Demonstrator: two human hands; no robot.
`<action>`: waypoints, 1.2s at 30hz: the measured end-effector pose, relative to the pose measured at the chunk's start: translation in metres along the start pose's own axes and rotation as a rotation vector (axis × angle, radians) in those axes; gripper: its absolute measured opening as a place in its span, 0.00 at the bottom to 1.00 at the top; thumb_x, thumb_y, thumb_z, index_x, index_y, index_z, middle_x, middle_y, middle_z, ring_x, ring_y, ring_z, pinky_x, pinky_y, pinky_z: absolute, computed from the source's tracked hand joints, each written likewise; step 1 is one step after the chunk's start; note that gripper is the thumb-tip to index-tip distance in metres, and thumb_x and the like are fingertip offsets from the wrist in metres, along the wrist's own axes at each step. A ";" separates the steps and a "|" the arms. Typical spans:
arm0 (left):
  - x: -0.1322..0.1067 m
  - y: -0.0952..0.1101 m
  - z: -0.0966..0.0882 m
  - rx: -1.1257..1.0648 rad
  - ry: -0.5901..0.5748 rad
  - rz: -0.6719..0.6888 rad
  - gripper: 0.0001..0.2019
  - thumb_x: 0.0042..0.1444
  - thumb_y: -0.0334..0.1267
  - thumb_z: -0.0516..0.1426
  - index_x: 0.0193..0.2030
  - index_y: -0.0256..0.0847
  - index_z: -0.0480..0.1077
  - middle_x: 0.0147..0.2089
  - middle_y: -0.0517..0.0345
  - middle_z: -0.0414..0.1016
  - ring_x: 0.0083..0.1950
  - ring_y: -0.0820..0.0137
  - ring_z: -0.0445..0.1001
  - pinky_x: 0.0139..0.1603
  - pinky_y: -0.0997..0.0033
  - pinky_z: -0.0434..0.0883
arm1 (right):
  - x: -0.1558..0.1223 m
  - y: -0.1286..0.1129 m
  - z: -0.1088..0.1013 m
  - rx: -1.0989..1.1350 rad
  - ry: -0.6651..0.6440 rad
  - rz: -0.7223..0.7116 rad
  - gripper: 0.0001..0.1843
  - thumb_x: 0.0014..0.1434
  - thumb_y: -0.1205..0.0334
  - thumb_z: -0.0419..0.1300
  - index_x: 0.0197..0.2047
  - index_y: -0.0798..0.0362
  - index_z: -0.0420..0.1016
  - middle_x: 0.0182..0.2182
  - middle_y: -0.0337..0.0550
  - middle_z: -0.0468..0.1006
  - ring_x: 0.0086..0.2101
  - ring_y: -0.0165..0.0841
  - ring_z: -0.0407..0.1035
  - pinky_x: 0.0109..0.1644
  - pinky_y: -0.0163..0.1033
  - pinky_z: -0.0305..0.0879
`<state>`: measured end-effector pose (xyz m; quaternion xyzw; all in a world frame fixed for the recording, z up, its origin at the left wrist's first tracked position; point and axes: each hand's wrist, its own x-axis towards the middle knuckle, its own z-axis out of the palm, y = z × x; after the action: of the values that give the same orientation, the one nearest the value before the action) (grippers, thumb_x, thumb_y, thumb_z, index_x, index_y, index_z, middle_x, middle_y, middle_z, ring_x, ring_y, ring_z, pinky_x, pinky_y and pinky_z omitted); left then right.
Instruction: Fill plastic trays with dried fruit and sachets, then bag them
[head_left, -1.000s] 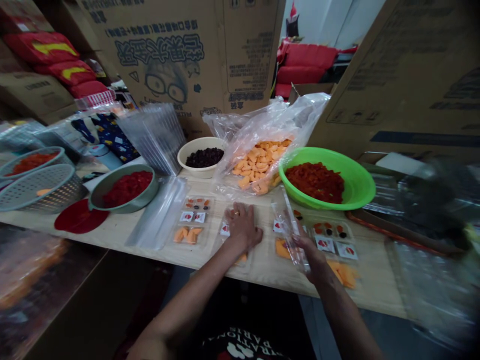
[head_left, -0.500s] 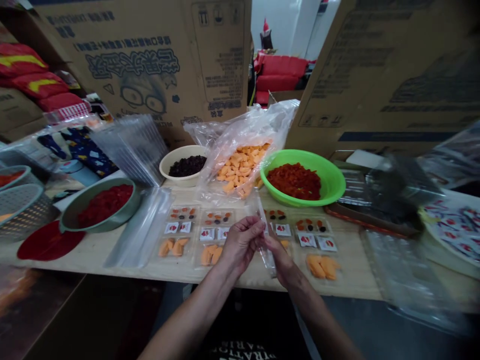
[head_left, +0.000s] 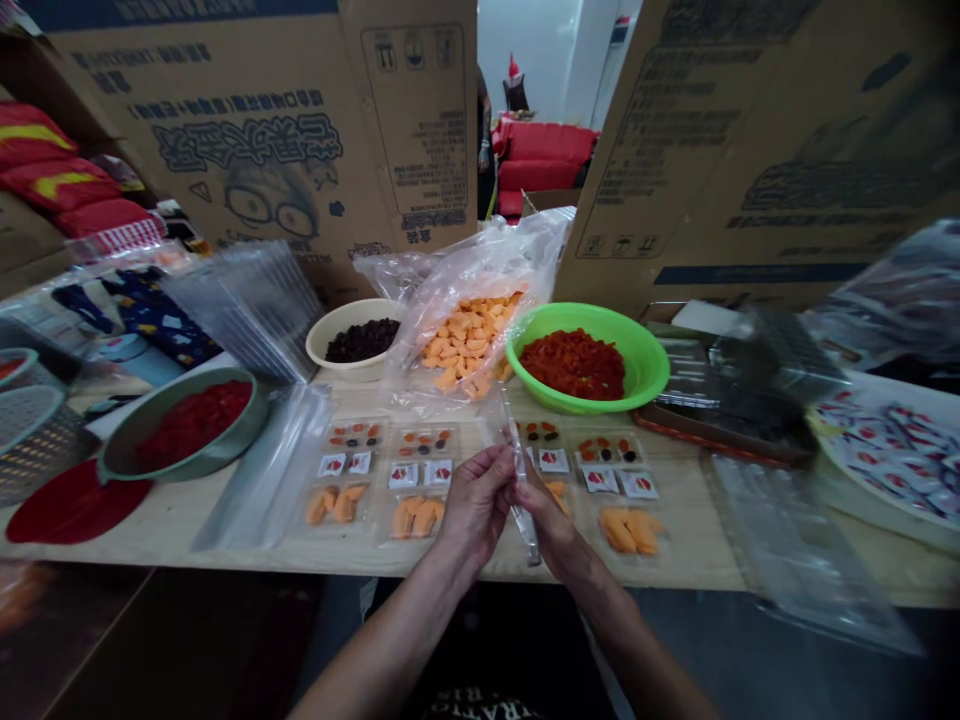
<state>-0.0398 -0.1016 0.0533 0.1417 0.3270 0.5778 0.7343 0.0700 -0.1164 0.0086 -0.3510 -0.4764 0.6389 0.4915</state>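
My left hand (head_left: 472,505) and my right hand (head_left: 551,520) meet above the table's front edge, both pinched on a clear plastic lid (head_left: 517,470) held upright and edge-on between them. Below and around them lie several clear compartment trays with orange slices, small packets and dark and red pieces: one at the left (head_left: 341,480), one beside it (head_left: 420,485), one partly hidden behind my hands (head_left: 551,455), one at the right (head_left: 622,490).
A green bowl of red pieces (head_left: 645,350), a clear bag of orange slices (head_left: 469,330), a cream bowl of dark fruit (head_left: 352,340) and a grey-green bowl of red pieces (head_left: 184,430) stand behind. Stacked clear lids (head_left: 255,295), cardboard boxes (head_left: 300,120) and plastic bags (head_left: 795,540) surround them.
My left hand left the tray it pressed and joined my right hand on the clear lid, which now stands upright between them. The view shifted right.
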 end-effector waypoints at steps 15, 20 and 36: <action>0.006 0.000 -0.002 -0.012 0.028 -0.044 0.20 0.32 0.37 0.77 0.31 0.33 0.76 0.26 0.61 0.76 0.25 0.80 0.71 0.28 0.82 0.68 | 0.006 0.003 -0.003 -0.002 -0.044 0.010 0.33 0.64 0.45 0.56 0.71 0.41 0.60 0.67 0.40 0.65 0.70 0.42 0.50 0.75 0.57 0.42; 0.009 -0.003 -0.006 0.003 0.046 -0.014 0.21 0.32 0.38 0.76 0.32 0.35 0.76 0.27 0.61 0.75 0.25 0.79 0.70 0.28 0.80 0.67 | 0.005 0.006 -0.006 0.011 -0.039 0.040 0.34 0.64 0.44 0.56 0.70 0.42 0.61 0.64 0.42 0.70 0.69 0.43 0.53 0.74 0.57 0.43; 0.002 0.018 -0.006 0.268 -0.154 0.073 0.17 0.46 0.46 0.71 0.30 0.34 0.74 0.27 0.61 0.71 0.29 0.79 0.66 0.34 0.78 0.63 | 0.016 -0.016 -0.010 -0.280 0.059 -0.037 0.42 0.60 0.44 0.57 0.74 0.42 0.51 0.72 0.40 0.54 0.70 0.46 0.49 0.72 0.57 0.49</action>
<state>-0.0573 -0.0954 0.0587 0.2942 0.3385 0.5429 0.7100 0.0799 -0.0970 0.0212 -0.4259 -0.5528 0.5464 0.4632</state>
